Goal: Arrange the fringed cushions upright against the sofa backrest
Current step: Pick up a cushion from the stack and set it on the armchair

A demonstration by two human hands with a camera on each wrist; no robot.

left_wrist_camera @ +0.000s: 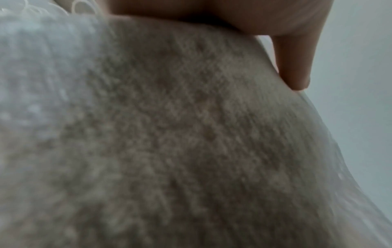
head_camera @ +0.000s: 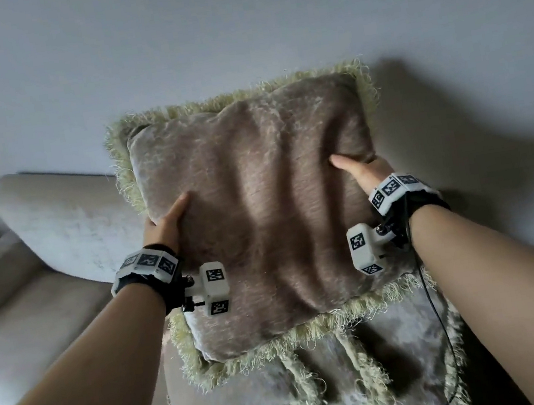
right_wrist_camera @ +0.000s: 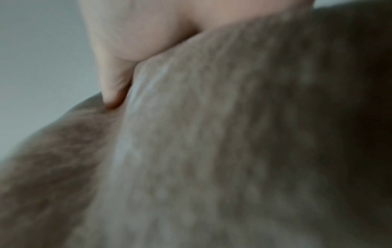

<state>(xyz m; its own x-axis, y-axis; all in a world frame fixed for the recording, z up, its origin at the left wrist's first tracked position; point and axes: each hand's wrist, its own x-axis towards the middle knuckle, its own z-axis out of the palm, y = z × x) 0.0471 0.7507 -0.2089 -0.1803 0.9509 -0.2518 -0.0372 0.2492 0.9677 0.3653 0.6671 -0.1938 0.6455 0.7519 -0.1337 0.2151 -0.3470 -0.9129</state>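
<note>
Gripping the fringed cushion [head_camera: 260, 210] by its two side edges: left hand [head_camera: 167, 226] and right hand [head_camera: 359, 171], thumbs across the front, fingers hidden behind. Holding it upright above another fringed cushion [head_camera: 321, 388] lying flat on the sofa [head_camera: 56, 240] seat, before the wall [head_camera: 232, 27].

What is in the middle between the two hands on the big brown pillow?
Only the brown fringed cushion's own rumpled fabric; nothing else lies between the left hand and right hand. The head view shows this.
</note>
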